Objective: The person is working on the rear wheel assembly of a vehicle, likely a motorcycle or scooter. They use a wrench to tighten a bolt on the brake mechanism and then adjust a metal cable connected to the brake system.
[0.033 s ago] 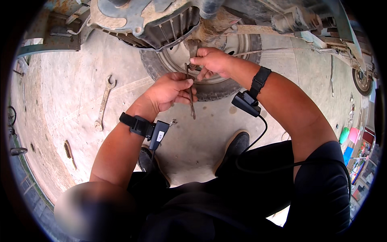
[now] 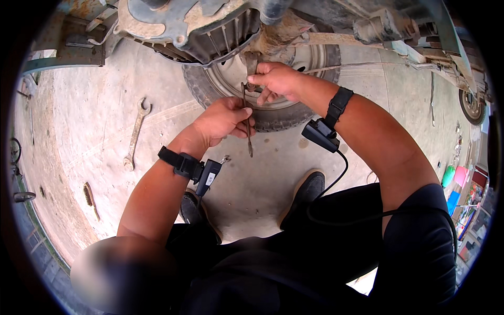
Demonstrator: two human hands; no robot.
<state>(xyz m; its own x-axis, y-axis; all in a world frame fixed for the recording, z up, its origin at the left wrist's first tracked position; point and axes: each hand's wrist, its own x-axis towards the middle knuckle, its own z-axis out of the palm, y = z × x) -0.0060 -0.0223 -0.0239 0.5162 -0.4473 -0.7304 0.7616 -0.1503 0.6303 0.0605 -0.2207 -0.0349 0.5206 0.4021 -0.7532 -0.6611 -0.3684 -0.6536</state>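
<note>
My left hand [image 2: 223,122] is closed around a slim, dark metal rod-like tool [image 2: 249,131], which points down toward the floor. The tool's upper end meets a small joint at the foot of a rusty metal lever [image 2: 252,62] under the vehicle. My right hand [image 2: 281,81] pinches that lever's lower end, thumb against its side and fingers curled below. Part of the joint is hidden by the fingers. Behind both hands is a wheel [image 2: 286,116] with a dusty tyre and pale rim.
A ribbed metal housing [image 2: 210,44] hangs above my left hand. On the floor to the left lie an open-ended wrench [image 2: 137,134] and a brush [image 2: 90,200]. Frame parts [image 2: 388,29] run overhead at the right. My shoes [image 2: 304,197] stand below my hands.
My left hand has shifted slightly down and left, and the tool's lower end has moved a little with it. My right hand stays in place.
</note>
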